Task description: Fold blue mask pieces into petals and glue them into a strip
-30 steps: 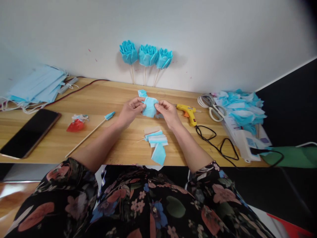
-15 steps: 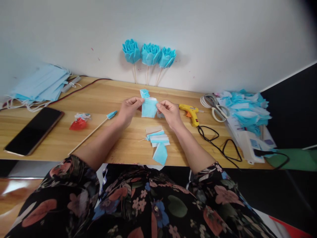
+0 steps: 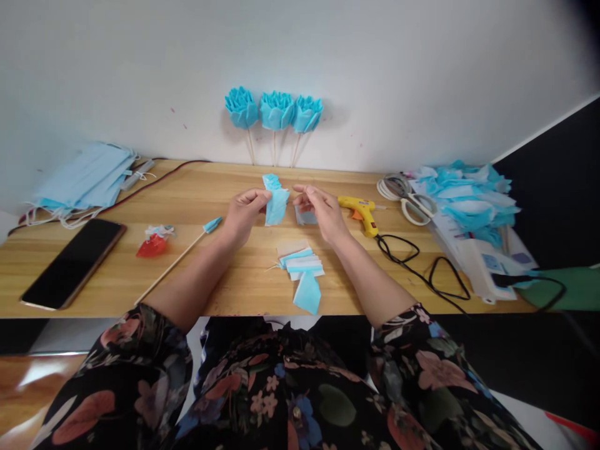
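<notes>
My left hand (image 3: 248, 215) pinches a light-blue piece of mask fabric (image 3: 276, 207) by its left edge. The piece hangs loosely above the wooden table and its right side is free. Just right of it, my right hand (image 3: 323, 211) is off the fabric, fingers loosely bent and apart, with nothing visible in them. A greyish sheet (image 3: 305, 217) lies partly hidden beneath that hand. Behind the held piece is a small crumpled blue piece (image 3: 272, 182). Nearer my body lie folded blue and white strips (image 3: 302, 265) and a cut blue petal shape (image 3: 307, 292).
Three blue fabric flowers (image 3: 276, 111) on sticks lean against the wall. Left are a stick with a blue tip (image 3: 178, 257), a red item (image 3: 152, 245), a phone (image 3: 72, 262) and masks (image 3: 87, 178). Right are a yellow glue gun (image 3: 363, 212), scissors (image 3: 415, 206) and blue scraps (image 3: 473, 200).
My right hand has let go of the fabric's right edge and moved slightly away. The piece, still in my left hand, now hangs narrower and tilted. The view has shifted a little.
</notes>
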Demonstrator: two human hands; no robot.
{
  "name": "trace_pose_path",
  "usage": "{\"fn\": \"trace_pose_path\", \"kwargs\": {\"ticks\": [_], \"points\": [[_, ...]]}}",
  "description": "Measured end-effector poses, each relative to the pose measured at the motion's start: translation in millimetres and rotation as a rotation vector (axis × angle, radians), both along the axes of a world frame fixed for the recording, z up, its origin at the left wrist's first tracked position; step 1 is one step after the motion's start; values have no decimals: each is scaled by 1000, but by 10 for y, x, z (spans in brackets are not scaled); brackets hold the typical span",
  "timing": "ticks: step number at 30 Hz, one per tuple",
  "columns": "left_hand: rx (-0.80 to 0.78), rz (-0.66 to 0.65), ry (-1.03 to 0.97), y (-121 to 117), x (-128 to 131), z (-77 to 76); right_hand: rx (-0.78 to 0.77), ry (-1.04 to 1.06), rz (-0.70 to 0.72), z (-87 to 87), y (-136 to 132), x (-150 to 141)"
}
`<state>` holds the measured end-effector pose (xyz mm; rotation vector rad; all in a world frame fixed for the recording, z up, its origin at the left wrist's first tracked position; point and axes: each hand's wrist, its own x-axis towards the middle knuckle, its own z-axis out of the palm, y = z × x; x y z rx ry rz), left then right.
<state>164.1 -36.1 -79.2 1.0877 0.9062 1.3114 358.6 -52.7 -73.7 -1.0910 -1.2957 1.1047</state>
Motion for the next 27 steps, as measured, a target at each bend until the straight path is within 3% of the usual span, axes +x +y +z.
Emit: {"fn": "trace_pose_path", "kwargs": {"ticks": [8,20,27], "points": [[21,-82,-19,-48,21,28,73,-19,54,-15,-13,-54],[49,-35,35,20,-13,-37,206,-143,-47,-4,10,-13],[121,6,160,3,-32,22,216,-203,-86,-3,1,-3]]}}
